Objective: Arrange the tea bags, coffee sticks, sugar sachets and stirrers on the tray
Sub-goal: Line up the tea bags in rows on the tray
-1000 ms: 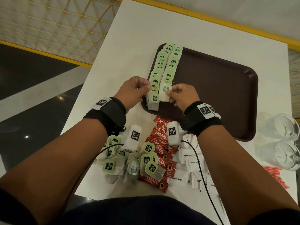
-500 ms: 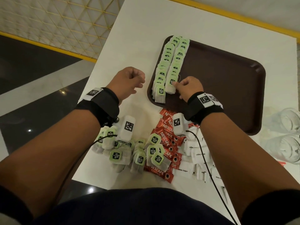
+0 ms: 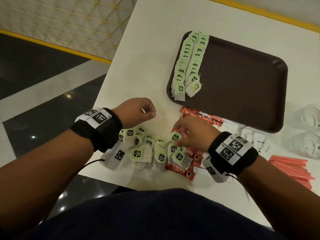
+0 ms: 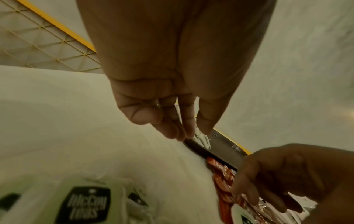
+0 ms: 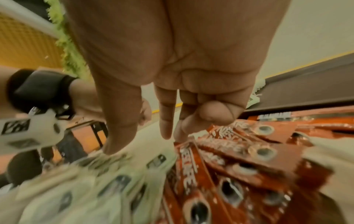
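Two rows of green-tagged tea bags (image 3: 189,66) lie overlapped along the left edge of the brown tray (image 3: 242,87), which sits on the white table (image 3: 152,49). Off the tray, just beside its near-left corner, a loose pile of tea bags (image 3: 147,151) lies on the table near the person's body. Red Nescafe coffee sticks (image 3: 183,163) lie partly under that pile and reach up to the tray's near rim. White sugar sachets (image 3: 256,141) lie against the tray's near-right rim, and red stirrers (image 3: 290,168) lie in a bundle farther out from that corner, toward the person. Two clear glasses (image 3: 310,129) stand beyond the tray's right end.

The left hand (image 3: 138,113) hovers above the table just off the tray's near-left corner, fingers loosely curled and grasping nothing. The right hand (image 3: 192,134) reaches down over the place where the loose tea bags meet the coffee sticks; its thumb (image 5: 118,136) and index finger are stretched down to the tea-bag tags with the other fingers curled in. Whether it has pinched a bag cannot be told, as the right wrist view is blurred.
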`<state>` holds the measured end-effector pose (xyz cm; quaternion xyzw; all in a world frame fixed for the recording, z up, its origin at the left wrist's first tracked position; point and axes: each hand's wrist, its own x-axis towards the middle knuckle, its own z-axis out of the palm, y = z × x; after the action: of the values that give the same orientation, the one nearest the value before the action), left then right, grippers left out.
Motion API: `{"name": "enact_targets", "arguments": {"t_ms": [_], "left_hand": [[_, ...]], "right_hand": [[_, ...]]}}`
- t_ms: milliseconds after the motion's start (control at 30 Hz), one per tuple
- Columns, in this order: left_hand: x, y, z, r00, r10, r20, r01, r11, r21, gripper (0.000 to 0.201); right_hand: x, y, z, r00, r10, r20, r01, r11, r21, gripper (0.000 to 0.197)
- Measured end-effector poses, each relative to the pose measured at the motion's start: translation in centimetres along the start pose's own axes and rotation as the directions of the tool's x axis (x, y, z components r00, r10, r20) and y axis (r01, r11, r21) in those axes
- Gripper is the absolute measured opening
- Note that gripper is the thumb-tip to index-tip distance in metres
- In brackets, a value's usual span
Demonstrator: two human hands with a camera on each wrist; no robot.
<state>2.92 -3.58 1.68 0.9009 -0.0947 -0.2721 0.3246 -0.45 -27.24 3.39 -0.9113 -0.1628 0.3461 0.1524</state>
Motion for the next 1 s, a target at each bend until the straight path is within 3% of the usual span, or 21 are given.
{"name": "enact_targets", "arguments": {"t_ms": [100,167,533,700,900,1000], "left_hand": [[-0.2,0.4,0.7,0.999,0.027,0.020,-0.027,1.000,-0.006,0.018],[-0.1,0.7,1.1,0.999,0.043,0.019,-0.043,0.999,-0.019,0.017],[0.0,1.9,1.7,0.994,0.091,0.067,-0.091,0.996,-0.004,0.015],[0.4,3.1,2.5,0.984,0.127,0.129,-0.126,0.992,-0.015,0.020],[0.3,4.3,4.3,0.936,0.180,0.304,-0.197,0.980,0.026,0.040],[0.3,4.7,4.9,0.929,0.215,0.302,-0.244,0.968,0.061,0.041]], "right_hand": [[-0.6,-0.1,1.8,1.000,0.004,-0.005,-0.005,0.996,-0.094,0.070],[-0.6,-0.1,2.7,1.000,0.003,-0.025,-0.006,0.991,-0.137,0.073],[-1.2,-0.1,3.4,0.989,-0.035,-0.141,0.022,0.996,-0.092,0.021],[-1.7,0.3,3.0,0.988,-0.060,-0.145,0.059,0.998,-0.012,0.013],[-1.6,0.8,2.0,0.988,-0.047,-0.149,0.062,0.993,0.100,0.019],[-1.5,0.7,1.2,0.981,-0.029,-0.191,0.060,0.986,0.157,0.016]]}}
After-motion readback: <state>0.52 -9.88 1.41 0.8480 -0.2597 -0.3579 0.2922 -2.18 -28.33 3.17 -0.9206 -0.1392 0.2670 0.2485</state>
